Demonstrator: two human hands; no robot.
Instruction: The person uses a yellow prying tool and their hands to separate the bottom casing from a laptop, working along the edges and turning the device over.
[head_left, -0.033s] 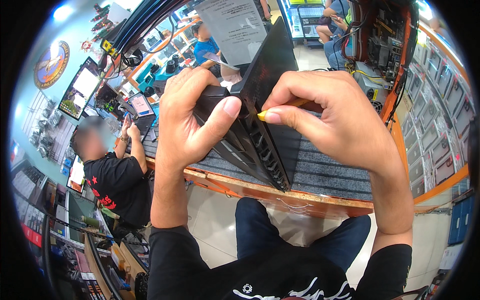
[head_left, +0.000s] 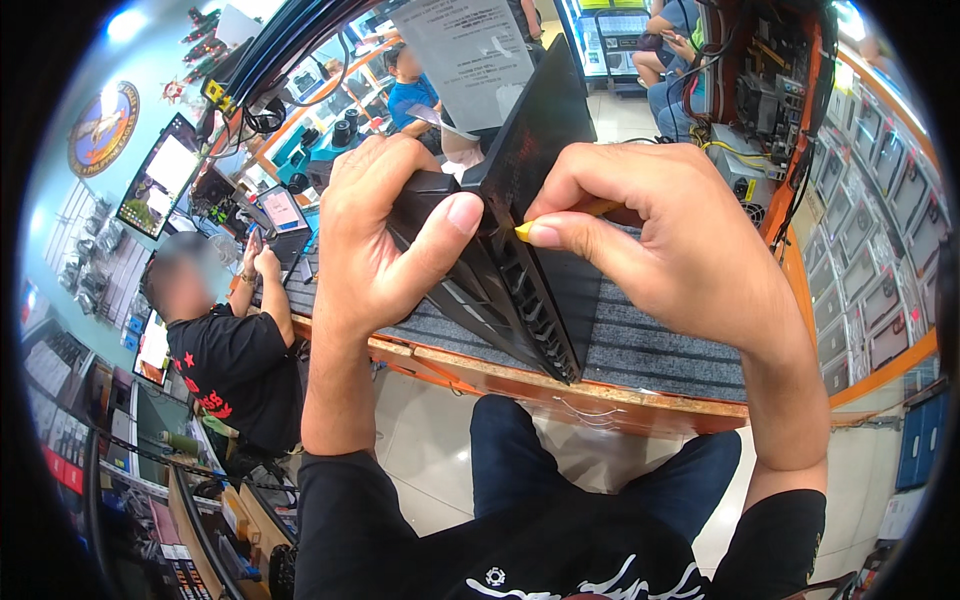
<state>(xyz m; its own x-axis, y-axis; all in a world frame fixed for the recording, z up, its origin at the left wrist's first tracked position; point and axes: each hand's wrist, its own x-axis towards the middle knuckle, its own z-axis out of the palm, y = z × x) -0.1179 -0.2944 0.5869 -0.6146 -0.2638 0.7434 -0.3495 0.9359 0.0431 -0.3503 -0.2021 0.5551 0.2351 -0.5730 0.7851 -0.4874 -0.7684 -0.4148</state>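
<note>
A black laptop stands tilted on its edge on the grey striped mat, its vented side toward me. My left hand grips its upper left corner, thumb on the near edge and fingers wrapped behind. At the right of the laptop, my right hand pinches a small yellow pry tool between thumb and forefinger. The tool's tip touches the seam along the laptop's edge, beside the vents. Its other end runs back under my curled fingers, partly hidden.
The grey mat covers a bench with a worn wooden edge. A printed sheet hangs behind the laptop. An open computer case with cables stands at the back right. A co-worker in a black shirt sits at left; packaged goods line the right.
</note>
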